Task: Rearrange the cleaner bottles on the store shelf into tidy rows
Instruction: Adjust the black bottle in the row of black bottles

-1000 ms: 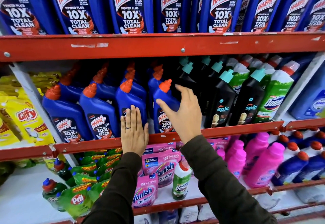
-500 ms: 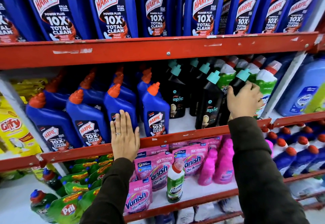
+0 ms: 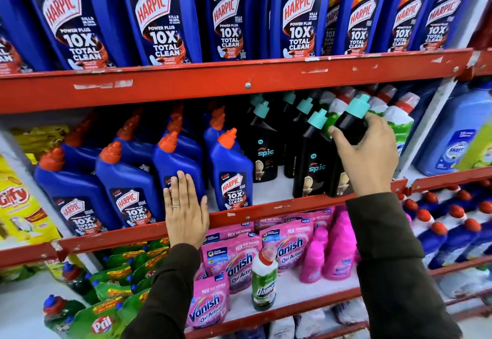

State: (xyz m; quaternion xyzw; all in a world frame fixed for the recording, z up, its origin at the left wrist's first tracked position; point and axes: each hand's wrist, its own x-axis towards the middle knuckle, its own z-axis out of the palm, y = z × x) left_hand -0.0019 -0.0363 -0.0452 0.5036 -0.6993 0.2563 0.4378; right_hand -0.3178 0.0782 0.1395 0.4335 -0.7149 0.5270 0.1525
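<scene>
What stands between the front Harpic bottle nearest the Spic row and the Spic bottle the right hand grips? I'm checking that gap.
In the head view, between the Harpic bottle and the gripped Spic bottle stands another front-row Spic bottle, then bare shelf.

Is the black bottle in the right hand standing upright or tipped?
Tipped. The black bottle leans, its teal cap angled up and right, gripped by the right hand; neighbouring black bottles stand straighter.
</scene>
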